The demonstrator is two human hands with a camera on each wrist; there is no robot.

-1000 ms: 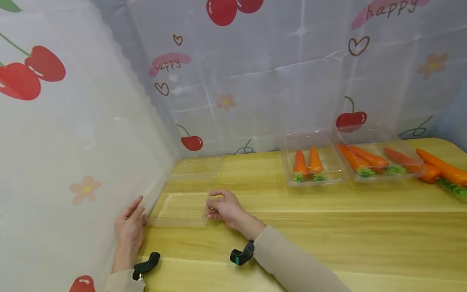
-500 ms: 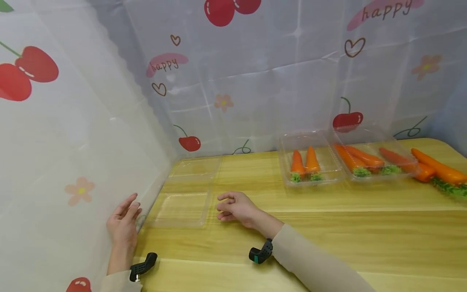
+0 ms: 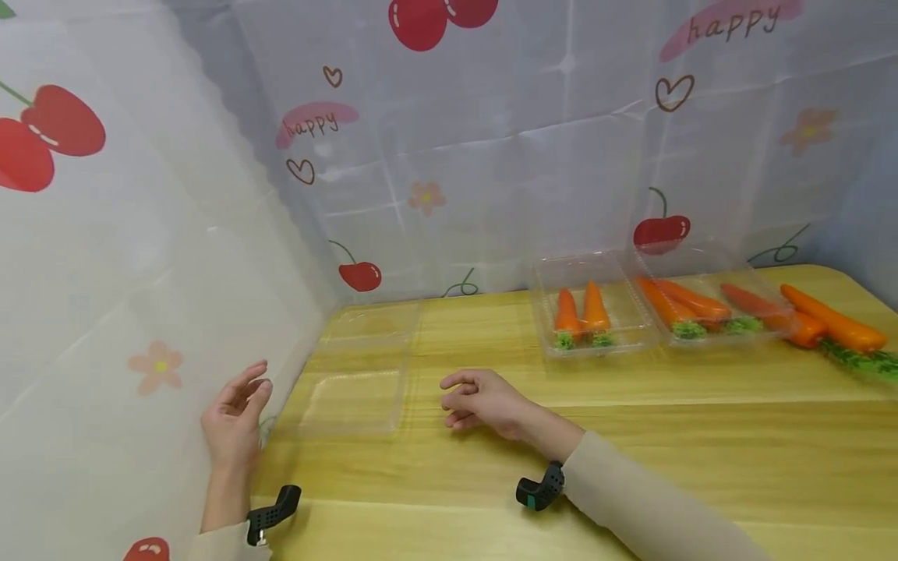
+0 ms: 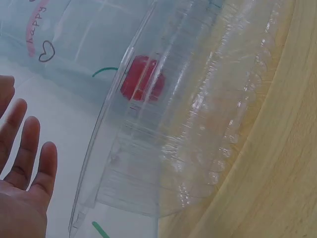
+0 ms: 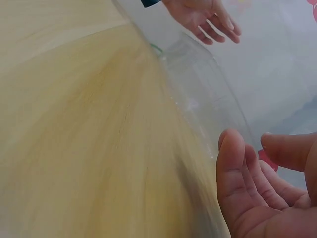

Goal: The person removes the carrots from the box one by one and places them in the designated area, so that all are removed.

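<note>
A clear plastic food container point(image 3: 358, 399) lies on the table at the left, near the patterned side sheet. In the left wrist view its ribbed walls point(image 4: 193, 109) fill the middle. My left hand point(image 3: 235, 417) is left of the container, fingers loosely bent and holding nothing. To the container's right is my right hand point(image 3: 484, 401), apart from it, its fingers relaxed and slightly curled around nothing. The right wrist view shows the right fingers point(image 5: 233, 173) with bare space between them and the thumb, and the container point(image 5: 200, 89) beyond.
Two clear containers stand at the back right, one with carrots point(image 3: 595, 310) inside, the other with more carrots point(image 3: 691, 304). Loose carrots point(image 3: 835, 319) lie at the far right. A cherry-print sheet point(image 3: 491, 171) hangs behind the wooden table point(image 3: 421, 483).
My right hand has let go of the container's right edge and moved right. My left hand has drawn away from its left edge. The container stays on the table.
</note>
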